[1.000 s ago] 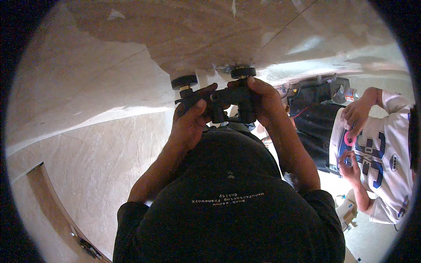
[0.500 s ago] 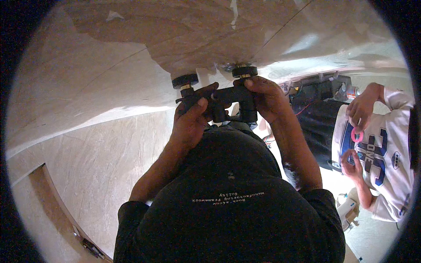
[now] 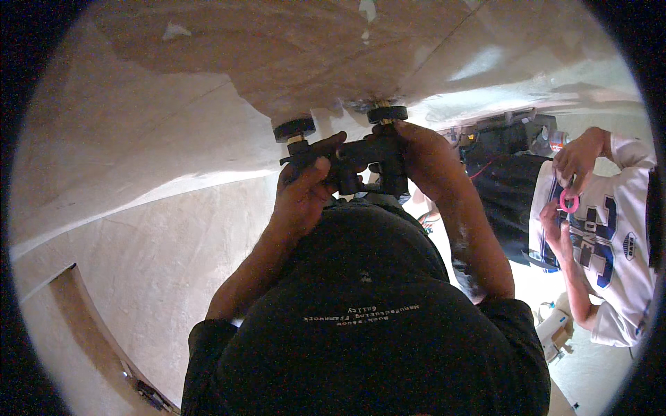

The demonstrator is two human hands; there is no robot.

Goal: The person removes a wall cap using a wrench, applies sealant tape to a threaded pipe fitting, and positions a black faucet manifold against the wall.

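Observation:
A black wall mixer tap point(image 3: 359, 150) lies between my two hands, close to the wall. My left hand point(image 3: 304, 182) is closed round its left end, the thumb lying along the body. At the right end my right hand point(image 3: 429, 156) grips the tap, with the fingers up by the connector under the right black round flange point(image 3: 387, 114). A second black flange point(image 3: 294, 130) sits above my left hand, with a brass fitting point(image 3: 297, 139) showing below it. Some of my fingers are hidden behind the tap.
The brownish tiled wall point(image 3: 208, 69) spans the top, with wet-looking patches. At the right a person in a white jersey point(image 3: 617, 243) holds a pink tape roll point(image 3: 569, 201). A black bag-like thing point(image 3: 506, 201) stands between us. A wooden door frame point(image 3: 94, 326) is at the lower left.
My right hand has turned slightly at the right connector, its fingers now higher and more wrapped. My left hand stays on the tap. The other person's hands have come together at the pink roll.

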